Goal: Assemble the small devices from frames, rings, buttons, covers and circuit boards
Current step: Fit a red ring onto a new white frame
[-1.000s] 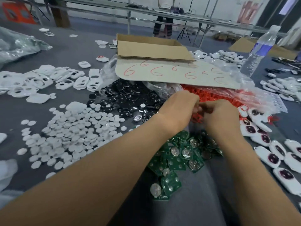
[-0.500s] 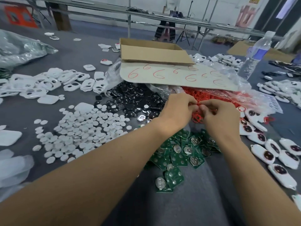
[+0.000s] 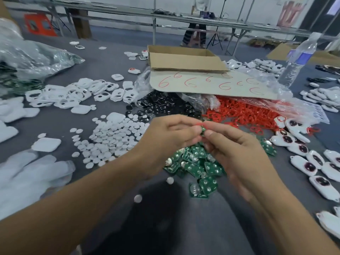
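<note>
Both hands are raised just above the grey table (image 3: pixel 95 63), meeting at the middle of the view. The left hand (image 3: pixel 169 135) has its fingers (image 3: pixel 184 126) curled and pinches a small green circuit board (image 3: pixel 203 130) at the tips. The right hand (image 3: pixel 239 151) meets it from the right, thumb and forefinger pinching a red ring (image 3: pixel 201 124) that sits at the board's upper edge. Motion blur hides exactly how the ring lies on the board.

Directly below the hands, on the near side, lies a heap of green boards (image 3: pixel 195 164). Just beyond the hands is a pile of red rings (image 3: pixel 244 115) spilling from clear plastic, and to its left a pile of black buttons (image 3: pixel 161 105). Further left a spread of white round discs (image 3: pixel 114 138) covers the table, with white frames (image 3: pixel 73 94) beyond them. Along the right edge lie white assembled devices (image 3: pixel 312 162) with dark centres.

At the far side an open cardboard box (image 3: pixel 184 59) rests on a cardboard sheet (image 3: pixel 207 83) marked with red sixes. A water bottle (image 3: pixel 298 59) stands upright at far right, and a crumpled plastic bag (image 3: pixel 36 57) lies at far left.
</note>
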The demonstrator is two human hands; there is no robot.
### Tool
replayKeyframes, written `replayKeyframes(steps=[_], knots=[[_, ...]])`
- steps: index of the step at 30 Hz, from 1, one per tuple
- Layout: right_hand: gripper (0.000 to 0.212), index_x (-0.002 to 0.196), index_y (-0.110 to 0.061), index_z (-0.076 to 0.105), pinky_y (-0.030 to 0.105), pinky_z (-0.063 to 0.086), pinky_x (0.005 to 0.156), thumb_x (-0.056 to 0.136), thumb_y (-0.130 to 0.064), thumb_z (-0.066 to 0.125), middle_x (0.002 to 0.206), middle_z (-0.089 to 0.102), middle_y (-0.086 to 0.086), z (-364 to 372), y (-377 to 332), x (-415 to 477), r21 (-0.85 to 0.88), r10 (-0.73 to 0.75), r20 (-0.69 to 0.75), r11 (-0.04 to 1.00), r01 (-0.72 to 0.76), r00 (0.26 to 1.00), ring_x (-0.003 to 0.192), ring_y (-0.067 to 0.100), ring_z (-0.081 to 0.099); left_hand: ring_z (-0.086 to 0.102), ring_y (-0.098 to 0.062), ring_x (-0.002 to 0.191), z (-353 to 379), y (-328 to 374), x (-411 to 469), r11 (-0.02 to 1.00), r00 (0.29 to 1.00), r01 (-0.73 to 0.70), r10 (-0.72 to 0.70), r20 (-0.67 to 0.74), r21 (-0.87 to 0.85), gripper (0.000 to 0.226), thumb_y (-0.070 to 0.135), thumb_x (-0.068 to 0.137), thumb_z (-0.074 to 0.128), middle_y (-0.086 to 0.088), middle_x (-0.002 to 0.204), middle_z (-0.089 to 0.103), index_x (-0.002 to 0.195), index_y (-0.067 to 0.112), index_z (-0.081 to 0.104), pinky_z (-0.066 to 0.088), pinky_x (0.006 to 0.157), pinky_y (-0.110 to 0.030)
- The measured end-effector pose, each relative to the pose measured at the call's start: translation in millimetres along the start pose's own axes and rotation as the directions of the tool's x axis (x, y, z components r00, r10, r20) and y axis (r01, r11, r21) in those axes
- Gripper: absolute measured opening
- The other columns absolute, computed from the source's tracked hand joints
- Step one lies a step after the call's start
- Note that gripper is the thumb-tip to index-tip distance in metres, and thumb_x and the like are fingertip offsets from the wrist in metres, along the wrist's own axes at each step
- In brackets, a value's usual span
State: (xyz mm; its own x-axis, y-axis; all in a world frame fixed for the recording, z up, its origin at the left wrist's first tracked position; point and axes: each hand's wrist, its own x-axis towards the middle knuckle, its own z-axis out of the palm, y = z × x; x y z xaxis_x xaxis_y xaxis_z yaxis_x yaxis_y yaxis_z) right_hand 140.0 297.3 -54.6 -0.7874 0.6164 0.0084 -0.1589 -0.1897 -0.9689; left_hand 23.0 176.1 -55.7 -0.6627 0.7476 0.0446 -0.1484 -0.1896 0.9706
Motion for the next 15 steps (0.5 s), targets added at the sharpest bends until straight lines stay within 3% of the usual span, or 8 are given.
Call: replayKeyframes(steps=[2,5,9,12,15], knots=[[0.013,0.097,-0.006,0.079,0.021,0.058,0.076,0.088,-0.008,0.07,0.087,0.075,0.015,16.5,4.8,-22.6,0.006,0.005,0.077,1.0,-0.006,0.997,0.079,0.017,0.066,0.076,-0.024,0.092,-10.0,4.5,-30.3,0.998,0.996,-0.019,0.015,-0.086,-0.055,0.012,0.0,0.089,0.073,-0.02,0.096,0.077,0.096,0.007,0.079,0.059,0.082,-0.023],[0.015,0.097,-0.01,0.078,0.02,0.057,0.071,0.085,-0.015,0.071,0.082,0.077,0.011,32.6,14.1,-49.1,-0.119,-0.098,0.176,0.986,0.12,0.979,0.073,0.012,0.068,0.076,-0.02,0.088,-21.8,5.7,-68.2,0.994,0.987,-0.019,0.002,-0.16,-0.104,0.013,-0.003,0.087,0.072,-0.018,0.094,0.078,0.096,0.003,0.078,0.059,0.077,-0.02],[0.029,0.107,-0.017,0.074,0.016,0.054,0.074,0.085,0.002,0.073,0.089,0.079,0.0,46.8,24.6,-75.2,-0.23,-0.246,0.31,0.918,0.323,0.918,0.08,0.009,0.074,0.075,-0.018,0.08,-34.3,1.1,-106.5,0.997,0.975,0.018,-0.033,-0.221,-0.072,0.012,0.002,0.089,0.073,-0.016,0.092,0.079,0.097,0.007,0.079,0.059,0.072,-0.019],[0.031,0.108,-0.02,0.075,0.019,0.055,0.075,0.086,0.002,0.072,0.087,0.077,-0.005,54.5,33.8,-84.0,-0.293,-0.3,0.313,0.872,0.392,0.901,0.08,0.008,0.073,0.075,-0.018,0.079,-39.9,-3.8,-117.8,0.999,0.968,0.017,-0.027,-0.251,-0.041,0.009,0.002,0.089,0.074,-0.014,0.09,0.079,0.096,0.006,0.079,0.058,0.069,-0.019],[0.026,0.108,-0.014,0.075,0.02,0.056,0.073,0.088,0.002,0.07,0.082,0.074,0.001,56.2,38.7,-83.5,-0.278,-0.273,0.286,0.894,0.352,0.919,0.074,0.009,0.068,0.074,-0.02,0.078,-48.5,-6.9,-120.6,0.999,0.983,0.018,-0.013,-0.186,0.028,0.008,0.004,0.092,0.072,-0.014,0.088,0.079,0.097,0.003,0.078,0.059,0.069,-0.021]])
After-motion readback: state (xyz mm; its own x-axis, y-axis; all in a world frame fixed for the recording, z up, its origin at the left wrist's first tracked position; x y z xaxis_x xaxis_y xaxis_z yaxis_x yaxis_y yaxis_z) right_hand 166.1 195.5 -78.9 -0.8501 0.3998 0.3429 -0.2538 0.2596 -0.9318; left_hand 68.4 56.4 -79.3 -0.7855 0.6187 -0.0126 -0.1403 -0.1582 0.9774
